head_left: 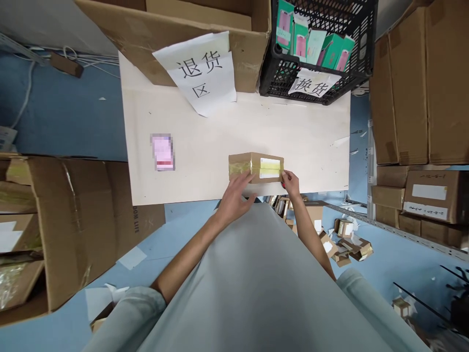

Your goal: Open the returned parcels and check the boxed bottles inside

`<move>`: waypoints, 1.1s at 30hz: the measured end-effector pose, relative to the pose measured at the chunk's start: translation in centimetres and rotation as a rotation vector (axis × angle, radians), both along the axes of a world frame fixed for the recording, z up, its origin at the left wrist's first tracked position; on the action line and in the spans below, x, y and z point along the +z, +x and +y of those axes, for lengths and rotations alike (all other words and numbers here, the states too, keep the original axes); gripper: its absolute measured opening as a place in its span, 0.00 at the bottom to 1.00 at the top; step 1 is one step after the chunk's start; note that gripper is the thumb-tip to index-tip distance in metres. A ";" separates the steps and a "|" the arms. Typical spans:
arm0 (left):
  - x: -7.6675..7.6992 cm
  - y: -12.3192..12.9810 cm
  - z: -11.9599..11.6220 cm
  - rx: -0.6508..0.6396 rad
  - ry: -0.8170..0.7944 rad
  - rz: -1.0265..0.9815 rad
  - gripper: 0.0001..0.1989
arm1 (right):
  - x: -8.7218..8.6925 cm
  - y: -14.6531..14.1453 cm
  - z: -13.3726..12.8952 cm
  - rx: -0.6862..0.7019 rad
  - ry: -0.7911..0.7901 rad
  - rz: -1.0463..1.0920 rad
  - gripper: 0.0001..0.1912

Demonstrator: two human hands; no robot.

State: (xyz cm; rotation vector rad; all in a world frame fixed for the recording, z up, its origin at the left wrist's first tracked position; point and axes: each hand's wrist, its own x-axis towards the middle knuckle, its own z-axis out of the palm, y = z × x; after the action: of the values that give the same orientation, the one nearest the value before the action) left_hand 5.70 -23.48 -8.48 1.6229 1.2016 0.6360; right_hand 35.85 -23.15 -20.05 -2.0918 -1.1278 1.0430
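A small brown cardboard box (242, 164) with yellowish tape over its left part lies near the front edge of the white table (198, 146). It carries a white and yellow label (269, 167) on its right part. My left hand (236, 198) rests its stretched fingers on the box's near side, thumb apart. At the box's right end, the fingers of my right hand (291, 184) are closed together. A bit of something small and red (283, 185) shows at those fingertips; its kind is too hidden to tell.
Behind stand a large open carton (242, 54) with a paper sign and a black crate (269, 83) of green-and-pink boxes. A blurred pink item (162, 152) lies at left. Cartons fill the left floor (80, 220) and right shelf (425, 195); discarded boxes (344, 244) lie below.
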 end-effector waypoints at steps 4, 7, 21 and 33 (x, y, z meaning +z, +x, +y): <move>-0.2 0.2 0.0 0.026 0.029 0.070 0.33 | 0.0 -0.5 -0.1 -0.016 0.018 0.023 0.36; -1.0 -0.4 0.2 0.104 0.053 0.140 0.32 | -0.1 -1.3 0.0 -0.024 0.030 0.060 0.38; -9.0 -6.9 2.4 0.467 -0.031 0.265 0.17 | 4.9 -10.7 2.4 0.157 0.191 -0.141 0.21; -11.5 -11.7 3.5 0.750 -0.256 0.255 0.14 | 9.1 -19.3 4.3 0.594 0.319 -0.269 0.14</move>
State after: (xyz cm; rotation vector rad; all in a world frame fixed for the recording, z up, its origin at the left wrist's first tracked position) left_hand -6.00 -19.96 -19.99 1.0298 2.0203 0.7012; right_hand 16.55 -18.88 -10.95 -1.7077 -1.9858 0.7600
